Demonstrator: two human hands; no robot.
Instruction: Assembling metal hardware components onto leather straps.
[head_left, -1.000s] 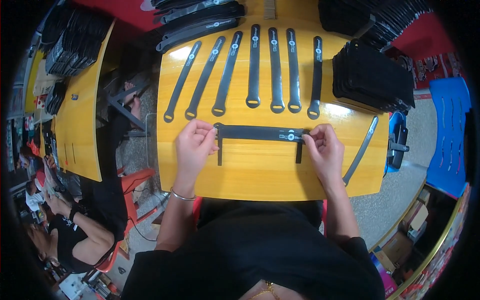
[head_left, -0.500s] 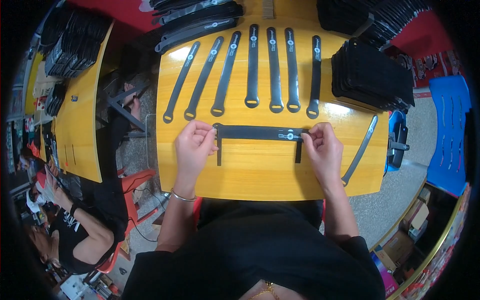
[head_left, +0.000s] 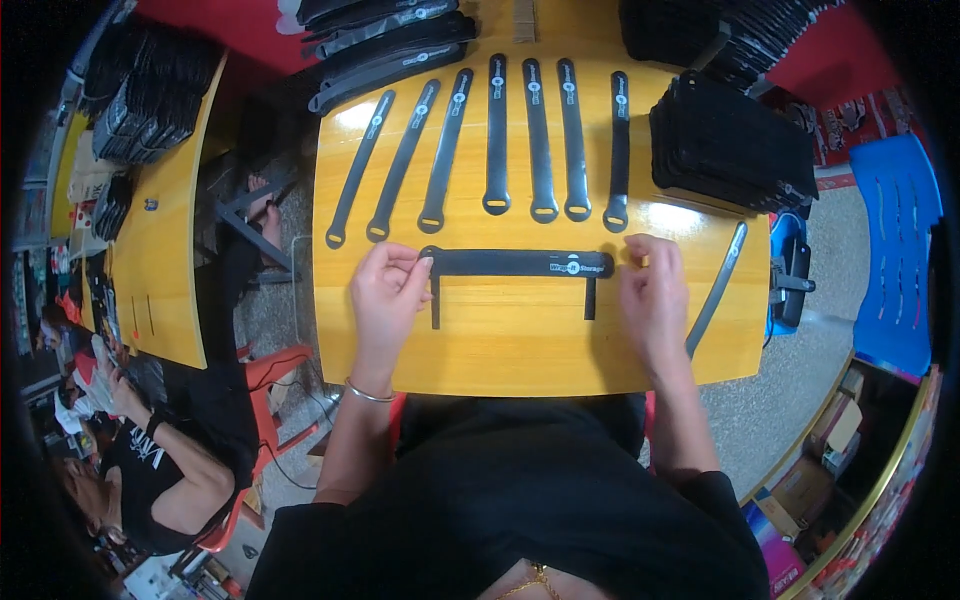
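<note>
A black fastening strap (head_left: 500, 262) with a white printed mark lies crosswise on the yellow table. At its left end, my left hand (head_left: 388, 295) pinches the looped tip between thumb and fingers. Just beyond its rounded right end is my right hand (head_left: 655, 300), thumb and index finger apart, nothing seen between them. Two narrow dark strips, one on the left (head_left: 436, 305) and one on the right (head_left: 590, 300), extend toward me from under the strap. Farther back, several similar straps (head_left: 497, 140) lie in a fan, slotted ends toward me. Another strap (head_left: 718, 288) slants beside my right hand.
Stacks of black folded goods (head_left: 730, 145) stand at the table's back right, and bundled straps (head_left: 395, 70) at the back left. A co-worker (head_left: 180, 470) sits on a red chair at the left, near another yellow table (head_left: 165, 280). A blue plastic chair (head_left: 895, 260) stands at the right.
My right hand has let go of the strap's right end and moved slightly away, its fingers parting. My left hand keeps its pinch. The whole view has shifted slightly.
</note>
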